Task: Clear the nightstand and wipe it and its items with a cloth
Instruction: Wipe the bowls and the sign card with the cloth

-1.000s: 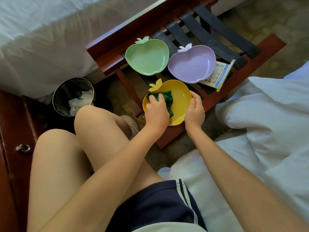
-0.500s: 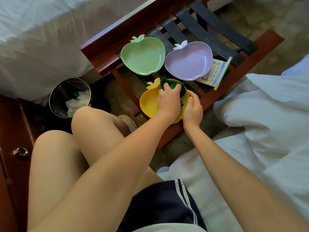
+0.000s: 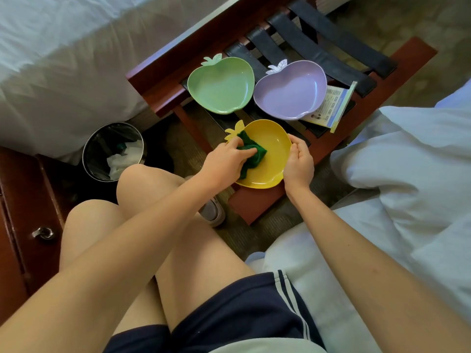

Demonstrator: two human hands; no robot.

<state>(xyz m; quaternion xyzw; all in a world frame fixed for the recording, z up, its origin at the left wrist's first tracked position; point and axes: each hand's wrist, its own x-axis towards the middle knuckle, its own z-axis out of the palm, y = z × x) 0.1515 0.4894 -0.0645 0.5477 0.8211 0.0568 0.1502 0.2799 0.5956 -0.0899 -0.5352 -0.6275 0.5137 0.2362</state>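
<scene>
A yellow apple-shaped dish (image 3: 274, 149) lies on the near end of a dark wooden luggage rack (image 3: 413, 53). My left hand (image 3: 225, 161) presses a crumpled green cloth (image 3: 251, 154) into the dish's left half, fingers curled over the cloth. My right hand (image 3: 298, 164) grips the dish's right rim. Beyond it lie a green apple dish (image 3: 221, 85) and a purple one (image 3: 290, 89), both empty. The nightstand (image 3: 23, 215) shows at the left edge as a dark wooden front with a metal pull.
A printed leaflet (image 3: 331, 105) pokes out from under the purple dish. A round black bin (image 3: 113, 151) with white paper stands left of the rack. White bedding lies at top left and right. My bare knees sit between bin and rack.
My left hand with the cloth has slid from the dish's far right side back to its left half. My right hand stays on the right rim.
</scene>
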